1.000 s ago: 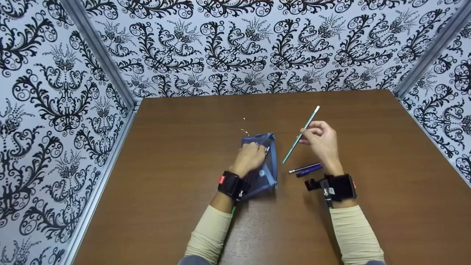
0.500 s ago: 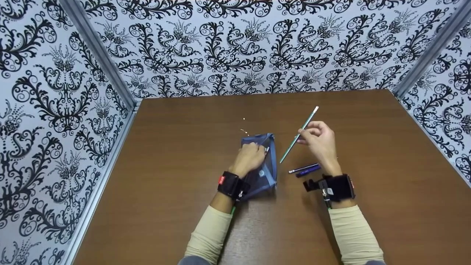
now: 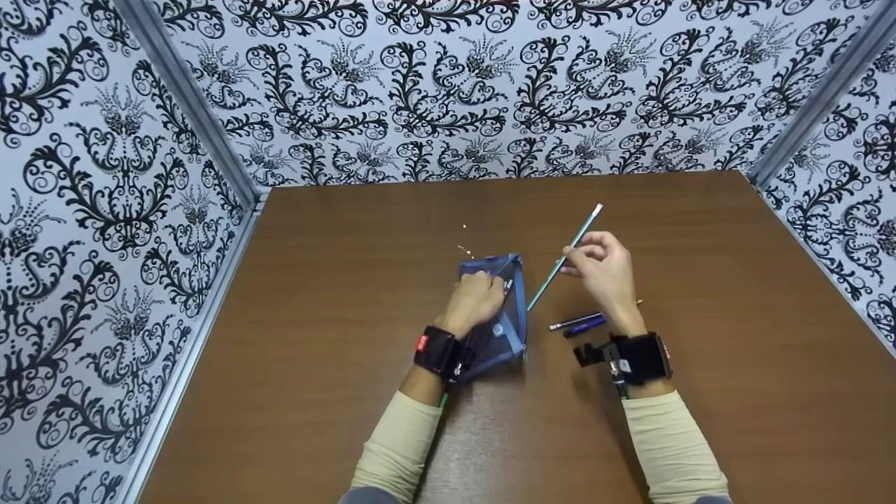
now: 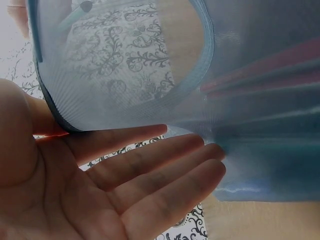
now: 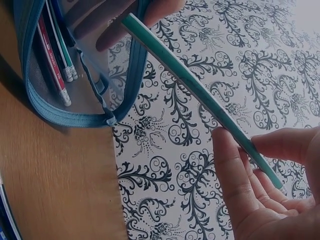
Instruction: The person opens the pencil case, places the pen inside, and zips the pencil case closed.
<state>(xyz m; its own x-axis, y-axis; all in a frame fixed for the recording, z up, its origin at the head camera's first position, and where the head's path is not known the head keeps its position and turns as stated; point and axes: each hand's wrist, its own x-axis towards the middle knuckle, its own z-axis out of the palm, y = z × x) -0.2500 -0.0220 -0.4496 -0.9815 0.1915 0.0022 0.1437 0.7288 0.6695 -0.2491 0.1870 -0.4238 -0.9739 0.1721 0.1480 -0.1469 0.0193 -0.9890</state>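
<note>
Midway between the surface's side edges: left hand (image 3: 474, 302), fingers extended, holding the rim of a blue mesh pouch (image 3: 498, 344) against the thumb; red pencil (image 5: 51, 60) inside. Green pencil (image 3: 548, 280), lower end at the pouch's mouth. Blue pen (image 3: 586, 325), lying flat. Right hand (image 3: 605, 276), thumb and fingertips closed round the green pencil.

Points the left arm (image 3: 402, 435) toward one o'clock, with nearly straight fingers (image 4: 150, 161) on the left hand (image 3: 476, 301). Points the right arm (image 3: 670, 441) toward eleven o'clock, pinching with the right hand (image 3: 605, 271).
</note>
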